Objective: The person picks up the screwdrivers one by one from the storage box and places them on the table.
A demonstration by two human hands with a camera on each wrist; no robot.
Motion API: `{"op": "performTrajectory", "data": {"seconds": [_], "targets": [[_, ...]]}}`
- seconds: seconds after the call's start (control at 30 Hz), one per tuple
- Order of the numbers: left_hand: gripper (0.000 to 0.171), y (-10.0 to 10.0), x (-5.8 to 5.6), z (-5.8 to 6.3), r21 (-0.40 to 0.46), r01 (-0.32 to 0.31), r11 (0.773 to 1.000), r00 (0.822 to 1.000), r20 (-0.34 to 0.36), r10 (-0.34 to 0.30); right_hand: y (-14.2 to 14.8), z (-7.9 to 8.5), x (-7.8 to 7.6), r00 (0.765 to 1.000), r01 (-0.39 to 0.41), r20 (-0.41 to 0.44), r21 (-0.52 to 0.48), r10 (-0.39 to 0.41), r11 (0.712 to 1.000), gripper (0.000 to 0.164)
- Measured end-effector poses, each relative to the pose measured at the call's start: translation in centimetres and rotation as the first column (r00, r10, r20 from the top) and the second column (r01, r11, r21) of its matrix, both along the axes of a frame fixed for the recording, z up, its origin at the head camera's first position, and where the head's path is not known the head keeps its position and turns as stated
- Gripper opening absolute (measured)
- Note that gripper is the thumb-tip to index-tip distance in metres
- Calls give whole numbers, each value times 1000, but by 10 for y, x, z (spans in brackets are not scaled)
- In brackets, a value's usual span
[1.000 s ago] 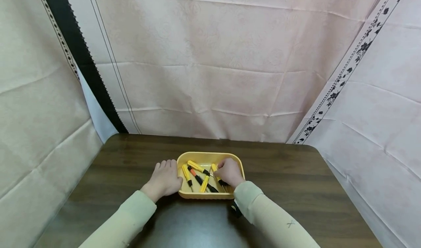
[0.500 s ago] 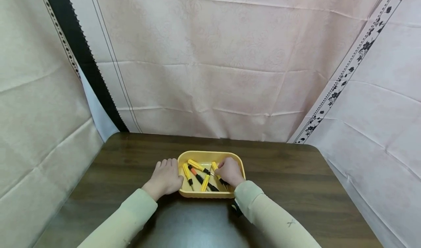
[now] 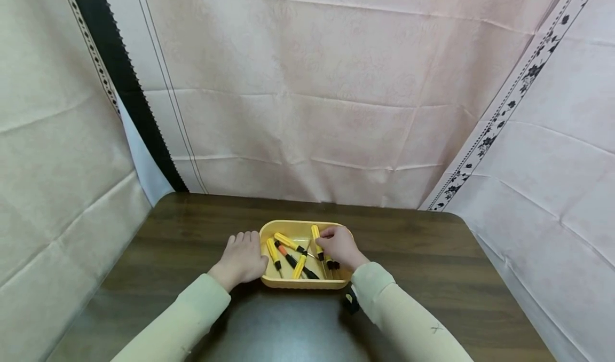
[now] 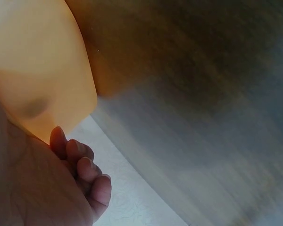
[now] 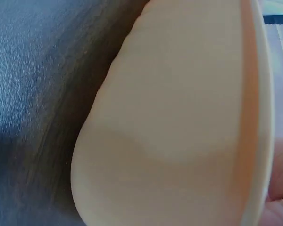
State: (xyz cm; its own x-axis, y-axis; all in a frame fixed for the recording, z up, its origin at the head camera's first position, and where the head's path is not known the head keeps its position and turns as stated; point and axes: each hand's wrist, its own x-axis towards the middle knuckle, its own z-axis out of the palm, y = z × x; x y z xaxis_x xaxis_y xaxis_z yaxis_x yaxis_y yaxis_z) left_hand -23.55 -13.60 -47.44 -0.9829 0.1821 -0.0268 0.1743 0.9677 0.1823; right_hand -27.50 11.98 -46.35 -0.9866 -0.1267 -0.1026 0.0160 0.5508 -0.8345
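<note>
My right hand (image 3: pixel 340 245) pinches a yellow-handled screwdriver (image 3: pixel 315 233) by its handle, over the right part of a yellow plastic tray (image 3: pixel 307 284). The screwdriver leans nearly upright, its blade pointing down toward the near wall. My left hand (image 3: pixel 242 260) holds the tray's left end, thumb over the rim and fingers along the outside. In the left wrist view those fingers (image 4: pixel 87 165) are bent beside the tray wall (image 4: pixel 52 61). The right wrist view shows mostly the tray's outer wall (image 5: pixel 170 103), with part of the right hand (image 5: pixel 278 207) behind the rim.
Several more screwdrivers lie in the tray, among them a yellow one at the left (image 3: pixel 272 250) and an orange-and-black one (image 3: pixel 290 261). The tray stands on a dark wooden table (image 3: pixel 408 276). Pale cloth (image 3: pixel 307 111) hangs behind the table and along both sides.
The right hand has come up and slightly right, raising the yellow-handled screwdriver from among the others. The left hand and the tray have stayed in place.
</note>
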Motion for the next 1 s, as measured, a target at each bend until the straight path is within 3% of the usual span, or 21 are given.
{"op": "performTrajectory", "data": {"seconds": [0.17, 0.33, 0.6, 1.0], "targets": [[43, 0, 1, 2, 6, 3, 1000, 1000, 15, -3, 5, 0, -3, 995, 22, 98, -104, -11, 994, 20], [44, -5, 2, 3, -17, 33, 999, 999, -14, -34, 10, 3, -6, 989, 46, 148, -218, -13, 975, 29], [53, -18, -1, 3, -29, 97, 995, 993, -69, -99, 15, 18, -8, 980, 93, 198, -395, -14, 914, 30], [52, -20, -12, -7, 27, 158, 987, 986, -55, -156, 57, 40, -16, 976, 92, 217, -386, -7, 918, 36]]}}
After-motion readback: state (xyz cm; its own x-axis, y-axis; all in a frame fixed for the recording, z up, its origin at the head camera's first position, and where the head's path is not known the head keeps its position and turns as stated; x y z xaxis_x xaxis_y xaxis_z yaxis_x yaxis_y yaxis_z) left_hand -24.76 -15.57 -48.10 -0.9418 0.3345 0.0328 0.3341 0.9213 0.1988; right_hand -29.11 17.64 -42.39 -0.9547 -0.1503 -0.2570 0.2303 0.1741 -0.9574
